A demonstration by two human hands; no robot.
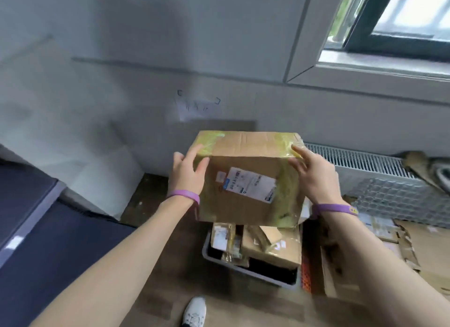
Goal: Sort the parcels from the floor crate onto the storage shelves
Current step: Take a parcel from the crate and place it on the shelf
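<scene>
Cardboard parcel point(248, 161): brown box, yellowish clear tape wrapped over its left and right ends, top creased. White shipping label point(253, 185) on the near face, skewed; print too blurred to read. Box is airborne and tilted, directly above the floor crate point(243, 272), pressed between the left hand point(187, 173) on its left end and the right hand point(314, 175) at its right top corner, fingers extended.

Crate: grey plastic, open top, on the wooden floor. Inside, a small labelled parcel point(222, 239) at left and a larger taped brown box point(272, 251) at right, lying tilted. Dark gap visible at the crate's near side.
</scene>
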